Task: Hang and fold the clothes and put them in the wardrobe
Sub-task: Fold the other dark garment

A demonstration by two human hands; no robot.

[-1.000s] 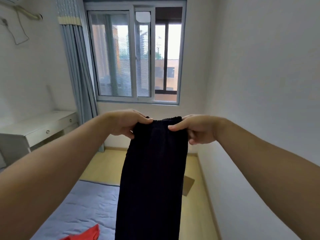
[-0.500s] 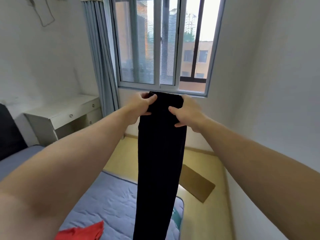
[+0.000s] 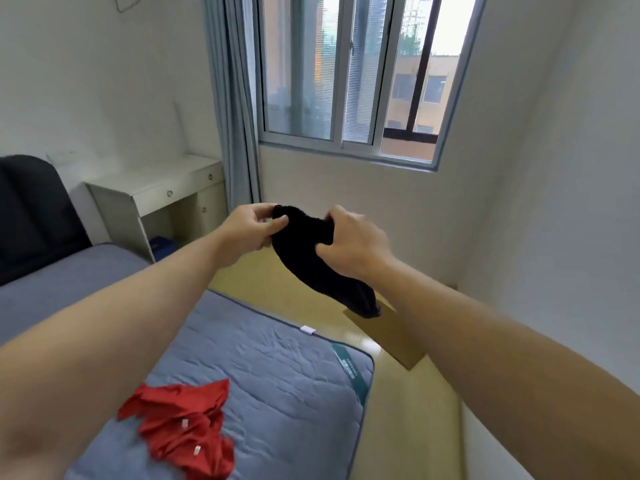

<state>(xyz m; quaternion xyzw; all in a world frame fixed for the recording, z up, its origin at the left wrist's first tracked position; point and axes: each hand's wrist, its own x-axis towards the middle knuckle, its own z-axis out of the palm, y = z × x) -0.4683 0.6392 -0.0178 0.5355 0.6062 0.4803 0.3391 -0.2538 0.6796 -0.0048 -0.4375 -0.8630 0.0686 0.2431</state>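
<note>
Both hands, left (image 3: pixel 250 229) and right (image 3: pixel 349 244), pinch the black garment (image 3: pixel 311 261) by its top edge in mid-air, beyond the mattress's (image 3: pixel 277 375) far corner. A red garment (image 3: pixel 183 427) lies near its left edge.

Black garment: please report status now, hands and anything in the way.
Left hand and right hand both grip the black garment, held above the floor. Red garment lies crumpled on the mattress. Nothing in the way.

A crumpled red fabric garment (image 3: pixel 183 426) at the grey quilted mattress's (image 3: pixel 277 375) near edge runs off the bottom frame; the right hand (image 3: pixel 349 242) blurs, covering part of the dark black garment (image 3: pixel 311 261).
</note>
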